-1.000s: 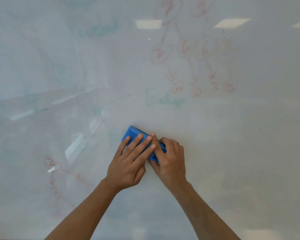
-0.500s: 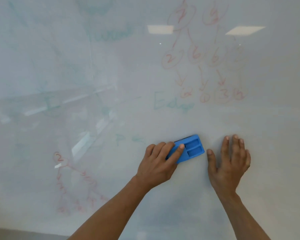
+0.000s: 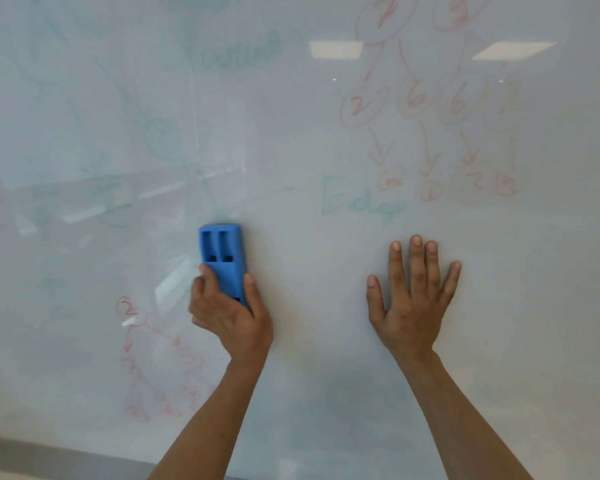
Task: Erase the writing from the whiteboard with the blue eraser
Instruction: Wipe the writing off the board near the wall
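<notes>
The whiteboard (image 3: 309, 299) fills the view. The blue eraser (image 3: 222, 258) stands upright against it, left of centre, and my left hand (image 3: 229, 313) grips its lower half. My right hand (image 3: 413, 299) lies flat on the board to the right, fingers spread, holding nothing. Faint red circled numbers with arrows (image 3: 426, 109) remain at the upper right. A pale green word (image 3: 361, 204) sits above the gap between my hands. More red marks (image 3: 160, 362) are at the lower left, and faded green writing (image 3: 236, 51) is at the top.
The board's lower edge and a grey ledge (image 3: 49, 452) show at the bottom left. Ceiling lights reflect in the board near the top (image 3: 336, 48).
My right hand let go of the eraser and moved right, flat on the board. My left hand turned the eraser from slanted to upright and slid it left.
</notes>
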Action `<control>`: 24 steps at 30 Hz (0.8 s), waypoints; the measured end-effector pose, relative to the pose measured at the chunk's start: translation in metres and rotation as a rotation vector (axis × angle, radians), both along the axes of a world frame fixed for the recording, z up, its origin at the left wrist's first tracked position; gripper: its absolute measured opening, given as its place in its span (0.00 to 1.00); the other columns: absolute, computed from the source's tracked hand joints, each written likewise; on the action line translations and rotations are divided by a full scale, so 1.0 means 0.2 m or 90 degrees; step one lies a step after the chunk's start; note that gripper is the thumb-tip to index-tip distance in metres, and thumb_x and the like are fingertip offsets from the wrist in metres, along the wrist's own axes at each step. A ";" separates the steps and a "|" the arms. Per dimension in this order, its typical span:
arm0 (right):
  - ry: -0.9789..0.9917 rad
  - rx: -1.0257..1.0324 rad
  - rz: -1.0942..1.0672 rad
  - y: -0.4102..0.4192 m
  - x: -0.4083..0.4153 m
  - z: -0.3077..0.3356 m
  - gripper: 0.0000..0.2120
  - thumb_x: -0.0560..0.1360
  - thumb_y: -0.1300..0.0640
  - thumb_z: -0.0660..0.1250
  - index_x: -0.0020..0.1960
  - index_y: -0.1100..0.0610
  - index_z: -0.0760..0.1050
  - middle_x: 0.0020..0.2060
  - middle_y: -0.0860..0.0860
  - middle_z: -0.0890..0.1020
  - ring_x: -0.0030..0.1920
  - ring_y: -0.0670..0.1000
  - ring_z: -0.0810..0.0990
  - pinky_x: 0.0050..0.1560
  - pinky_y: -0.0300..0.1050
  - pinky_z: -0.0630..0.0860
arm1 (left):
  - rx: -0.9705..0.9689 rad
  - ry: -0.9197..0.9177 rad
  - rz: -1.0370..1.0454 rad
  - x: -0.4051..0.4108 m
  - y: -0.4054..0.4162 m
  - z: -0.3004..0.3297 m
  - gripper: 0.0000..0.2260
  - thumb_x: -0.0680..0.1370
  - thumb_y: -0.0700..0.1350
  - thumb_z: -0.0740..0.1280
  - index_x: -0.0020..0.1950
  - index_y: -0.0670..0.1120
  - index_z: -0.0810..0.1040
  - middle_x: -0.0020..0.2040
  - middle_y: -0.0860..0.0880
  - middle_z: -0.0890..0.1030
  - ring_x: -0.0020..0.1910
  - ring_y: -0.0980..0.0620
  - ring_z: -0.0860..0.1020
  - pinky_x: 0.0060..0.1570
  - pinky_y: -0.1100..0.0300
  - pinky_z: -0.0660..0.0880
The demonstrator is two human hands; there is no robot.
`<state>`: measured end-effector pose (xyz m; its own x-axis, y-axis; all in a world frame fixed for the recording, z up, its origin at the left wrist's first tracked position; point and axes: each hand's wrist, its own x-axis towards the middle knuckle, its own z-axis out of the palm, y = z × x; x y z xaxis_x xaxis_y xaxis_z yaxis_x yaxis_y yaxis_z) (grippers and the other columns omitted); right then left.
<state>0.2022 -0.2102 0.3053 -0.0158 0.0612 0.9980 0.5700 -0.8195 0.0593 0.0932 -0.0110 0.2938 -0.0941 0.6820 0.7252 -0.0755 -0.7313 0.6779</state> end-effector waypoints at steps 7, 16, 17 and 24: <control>-0.001 -0.008 -0.008 0.00 0.01 -0.01 0.27 0.81 0.48 0.62 0.76 0.60 0.66 0.75 0.60 0.65 0.76 0.62 0.62 0.74 0.71 0.55 | 0.575 0.199 -0.048 0.03 -0.09 -0.32 0.23 0.81 0.53 0.57 0.73 0.47 0.58 0.60 0.42 0.69 0.55 0.43 0.71 0.52 0.50 0.65; 0.004 0.004 -0.002 0.00 -0.01 0.00 0.26 0.82 0.48 0.60 0.76 0.59 0.66 0.74 0.61 0.67 0.76 0.61 0.62 0.73 0.72 0.57 | 0.105 -0.020 0.030 0.00 0.15 0.28 0.27 0.79 0.52 0.63 0.74 0.40 0.62 0.64 0.35 0.71 0.62 0.44 0.65 0.62 0.48 0.60; 0.004 0.003 -0.003 0.00 -0.01 0.00 0.26 0.82 0.48 0.60 0.76 0.59 0.66 0.74 0.60 0.67 0.76 0.61 0.62 0.73 0.71 0.57 | 0.079 -0.029 0.031 0.00 0.13 0.32 0.27 0.79 0.52 0.63 0.74 0.41 0.62 0.65 0.36 0.71 0.62 0.45 0.64 0.62 0.49 0.60; -0.004 0.050 0.037 -0.02 -0.01 0.01 0.25 0.81 0.48 0.62 0.74 0.59 0.67 0.73 0.60 0.68 0.75 0.60 0.64 0.74 0.68 0.58 | 0.476 0.131 -0.075 0.06 -0.20 0.21 0.25 0.77 0.52 0.64 0.72 0.45 0.63 0.62 0.42 0.67 0.58 0.43 0.69 0.56 0.49 0.65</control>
<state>0.1995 -0.2136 0.3080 -0.0235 -0.0192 0.9995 0.6164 -0.7874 -0.0006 0.1045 -0.0500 0.3358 0.1347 0.0030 0.9909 -0.1071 -0.9941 0.0176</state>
